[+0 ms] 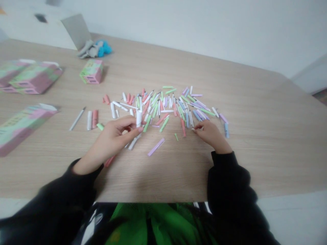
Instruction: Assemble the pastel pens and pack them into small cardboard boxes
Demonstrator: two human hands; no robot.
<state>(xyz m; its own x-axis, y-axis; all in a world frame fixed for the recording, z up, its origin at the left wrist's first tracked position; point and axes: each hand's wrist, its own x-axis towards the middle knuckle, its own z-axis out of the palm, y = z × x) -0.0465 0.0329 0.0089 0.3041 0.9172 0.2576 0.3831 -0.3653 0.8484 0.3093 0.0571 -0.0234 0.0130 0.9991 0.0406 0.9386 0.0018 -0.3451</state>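
My left hand (116, 134) pinches a short white pen barrel (139, 119) upright between thumb and fingers, left of the table's middle. To the right, the fingertips of my right hand (211, 134) are closed together at the near edge of a scattered heap of pen parts. A small white piece (193, 129) shows at those fingertips; its kind is too small to make out. The heap mixes white, green, red, purple and blue barrels, caps and thin dark-tipped refills. Nearest between my hands lie a purple strip-like part (156, 147) and a small green part (176, 137).
Pink-and-green boxes (34, 76) are stacked at the left, with another long box (25, 126) nearer me. One small box (92, 71) stands farther back, before a grey and blue crumpled bundle (98, 48). A lone refill (77, 119) lies left of the heap. A white wall borders the table.
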